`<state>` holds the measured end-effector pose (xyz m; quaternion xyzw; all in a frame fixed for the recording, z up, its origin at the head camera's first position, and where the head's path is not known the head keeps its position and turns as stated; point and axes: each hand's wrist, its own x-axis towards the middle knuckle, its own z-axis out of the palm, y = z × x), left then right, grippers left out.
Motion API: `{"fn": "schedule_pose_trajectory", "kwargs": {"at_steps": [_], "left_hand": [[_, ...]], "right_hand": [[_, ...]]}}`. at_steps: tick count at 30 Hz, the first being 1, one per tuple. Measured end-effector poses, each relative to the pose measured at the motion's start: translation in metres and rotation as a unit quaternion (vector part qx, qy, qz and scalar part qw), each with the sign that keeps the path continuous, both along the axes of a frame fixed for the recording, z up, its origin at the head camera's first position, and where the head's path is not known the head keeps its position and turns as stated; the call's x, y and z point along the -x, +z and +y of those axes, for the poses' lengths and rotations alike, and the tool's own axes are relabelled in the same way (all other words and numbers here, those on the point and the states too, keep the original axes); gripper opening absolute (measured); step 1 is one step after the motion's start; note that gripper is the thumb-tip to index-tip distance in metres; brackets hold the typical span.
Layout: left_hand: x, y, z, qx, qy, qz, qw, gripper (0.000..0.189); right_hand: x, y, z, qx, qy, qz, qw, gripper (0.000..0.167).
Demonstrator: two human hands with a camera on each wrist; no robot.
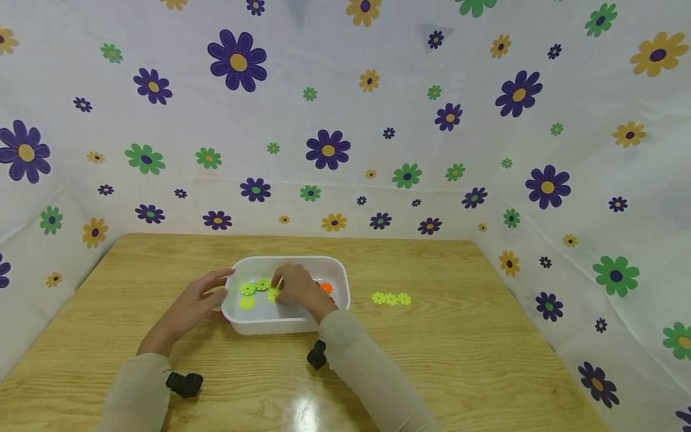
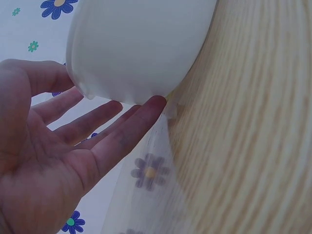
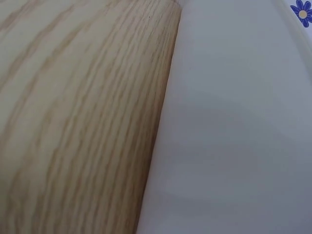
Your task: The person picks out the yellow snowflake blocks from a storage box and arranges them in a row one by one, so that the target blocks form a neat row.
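A white plastic tub [image 1: 286, 326] stands on the table and holds small notched plastic discs. Against its left end rests my left hand [image 1: 189, 306], fingers spread and fairly straight. The left wrist view shows that hand's fingertips [image 2: 157, 101] touching the tub's wall and lower edge. My right hand [image 1: 297, 285] reaches down inside the tub, fingers bent, right over a yellow-green notched disc [image 1: 272, 294]; whether it pinches the disc I cannot tell. Other yellow-green discs [image 1: 248, 289] lie left of it, and an orange one [image 1: 326, 288] to its right.
Three yellow-green notched discs [image 1: 391, 299] sit in a joined row on the wooden table [image 1: 459, 360], right of the tub. A white flower-printed sheet [image 1: 335, 90] hangs behind the table and along its sides. Dark wrist devices [image 1: 185, 384] are worn at both sleeves.
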<state>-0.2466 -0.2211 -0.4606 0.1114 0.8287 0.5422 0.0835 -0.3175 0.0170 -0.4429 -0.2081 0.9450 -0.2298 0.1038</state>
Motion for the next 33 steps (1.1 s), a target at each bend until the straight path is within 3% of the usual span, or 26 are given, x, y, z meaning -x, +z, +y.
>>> {"fn": "schedule_pose_trajectory", "kwargs": {"at_steps": [8,16,23,33], "left_hand": [[0.000,-0.001,0.001,0.007,0.004,0.002,1.0000,0.059],[0.000,-0.001,0.001,0.005,0.003,0.002,1.0000,0.058],[0.000,-0.002,0.000,0.001,0.002,0.001,1.0000,0.059],[0.001,-0.001,0.000,0.004,0.006,-0.006,1.0000,0.059]], "right_hand": [[-0.003,0.008,0.009,0.053,0.000,-0.049,0.9974,0.008],[0.000,0.019,0.027,0.100,-0.007,-0.100,0.9899,0.009],[-0.002,0.029,0.041,0.142,-0.007,-0.116,0.9830,0.013],[-0.001,0.037,0.063,0.156,-0.009,-0.106,0.9820,0.015]]}}
